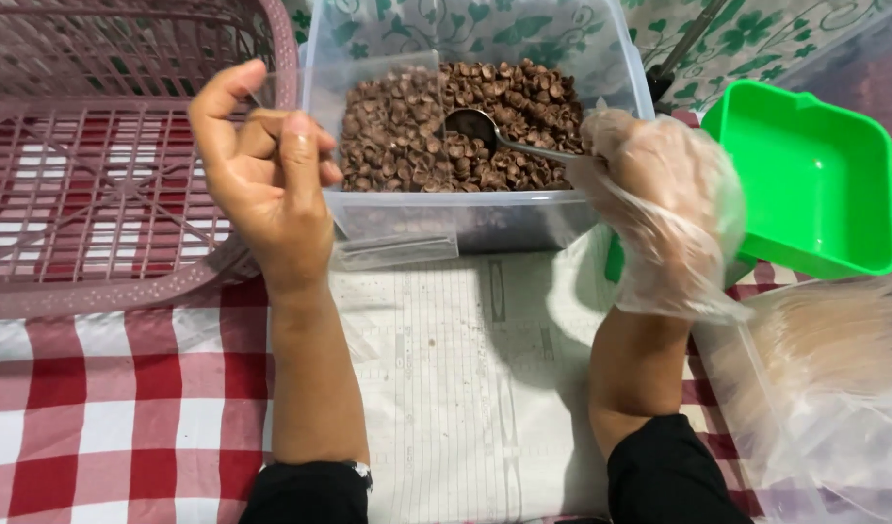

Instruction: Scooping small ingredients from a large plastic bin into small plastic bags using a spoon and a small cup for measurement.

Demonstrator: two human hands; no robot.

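clear plastic bag (388, 155) is pinched open by our bare left hand (266, 170) at 10 o'clock of the brown snack tub (485, 218), while our gloved right hand (664, 209) grips the metal spoon (485, 128); a tilted scoop may spill pieces onto the newspaper (465, 378).

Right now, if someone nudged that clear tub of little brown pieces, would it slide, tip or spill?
The clear tub looks wide and low, so it probably slides rather than tips. The brown pieces lie loose, so they would likely shift and roll about. Its thin plastic walls may flex a little.
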